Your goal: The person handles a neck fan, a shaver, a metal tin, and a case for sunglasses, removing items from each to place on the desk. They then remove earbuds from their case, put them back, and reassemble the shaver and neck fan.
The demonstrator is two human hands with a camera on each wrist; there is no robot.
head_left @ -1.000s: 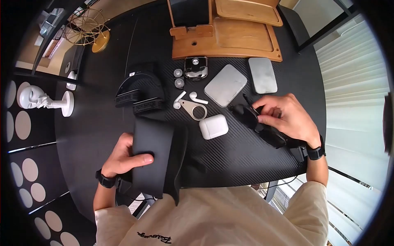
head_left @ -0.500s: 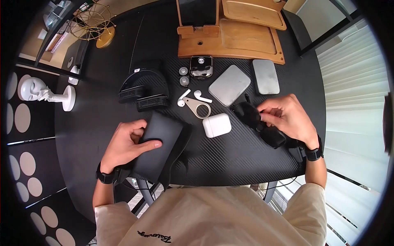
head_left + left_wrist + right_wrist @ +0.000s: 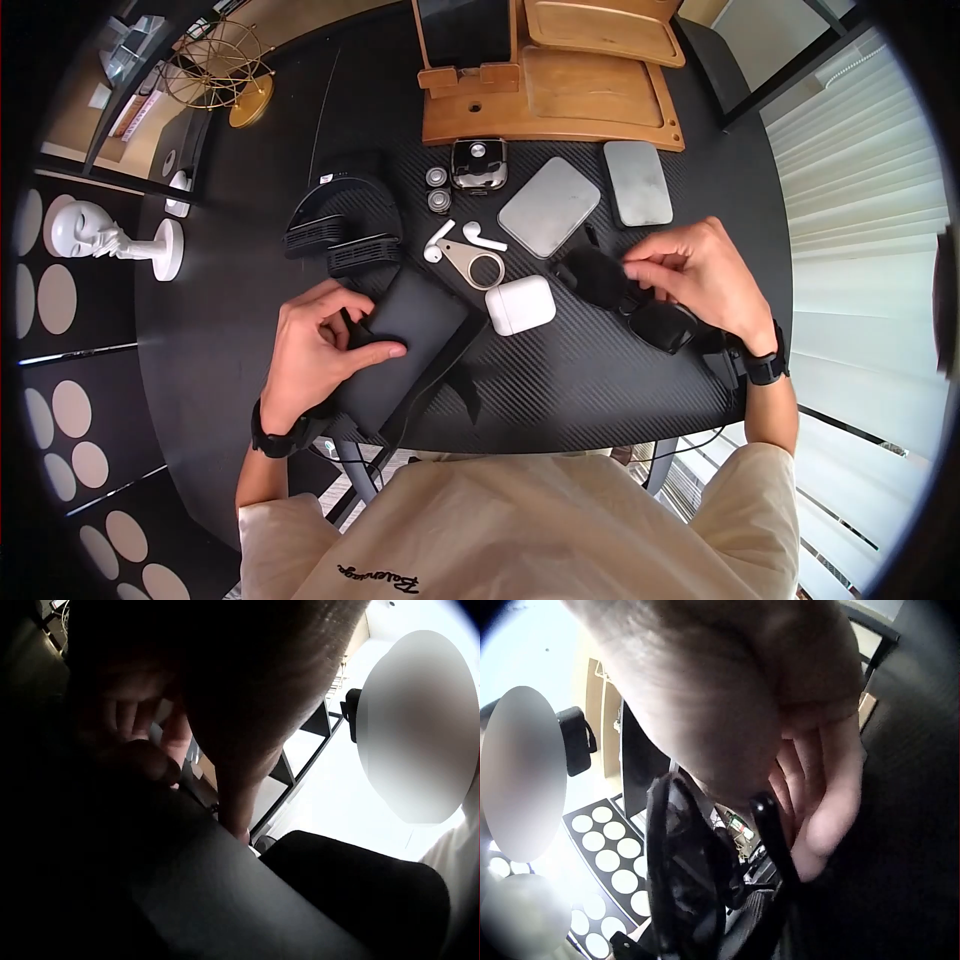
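Note:
In the head view, a black case (image 3: 405,350) with an open flap lies tilted near the desk's front edge. My left hand (image 3: 315,352) grips its left side, thumb across the top face. My right hand (image 3: 705,280) pinches black sunglasses (image 3: 662,326) by the middle, between thumb and fingers, at the right of the desk. The left wrist view shows the case's dark surface (image 3: 225,877) under the hand (image 3: 247,705). In the right wrist view the sunglasses (image 3: 686,870) are close beneath the hand (image 3: 727,697), one temple tip near the fingers.
A white earbud case (image 3: 521,305), a metal ring tool (image 3: 474,266), two white earbuds and two silver-grey tins (image 3: 550,207) sit mid-desk. Behind are a glossy black case (image 3: 479,166) and a wooden stand (image 3: 600,95). A black vented device (image 3: 345,225) lies left; a white figurine (image 3: 90,232) stands further left.
My left hand has moved right and away from me with the black case, which now lies lower and more tilted. The right hand keeps its pinch on the sunglasses, with little movement.

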